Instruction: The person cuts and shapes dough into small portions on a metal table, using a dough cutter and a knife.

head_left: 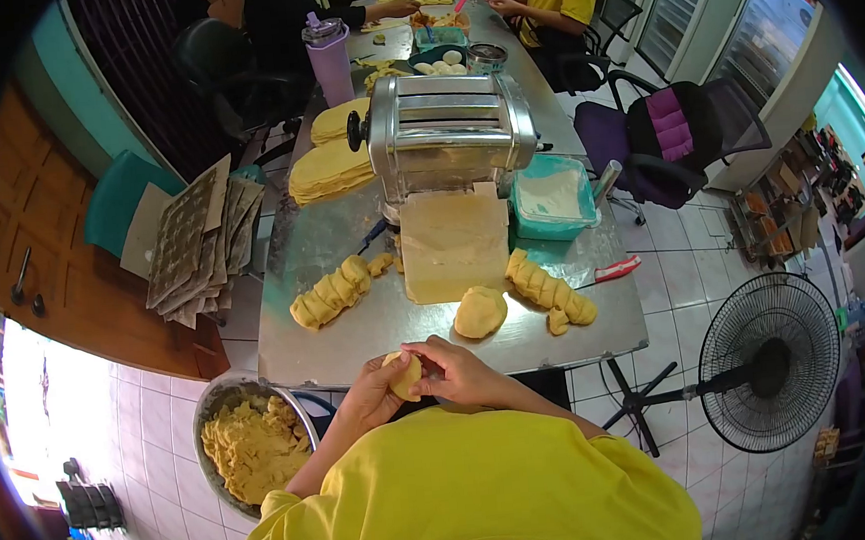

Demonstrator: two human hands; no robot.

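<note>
A small flattened piece of yellow dough (406, 377) is held between my two hands, just in front of the table's near edge. My left hand (369, 393) wraps round its left side, and my right hand (450, 371) has its fingers pressed against the right side. Beyond them on the metal table (387, 335) lies a round dough lump (481, 312). Rows of cut dough sit to the left (332, 292) and to the right (551, 288). A steel rolling machine (453, 133) stands behind a pale sheet (455, 248).
A metal bowl of dough (208, 456) is at the lower left. A teal tub of white powder (554, 199), a red-handled knife (617, 269), stacked dough sheets (330, 170) and a purple tumbler (331, 64) surround the machine. People sit at the far end; a fan (770, 362) stands right.
</note>
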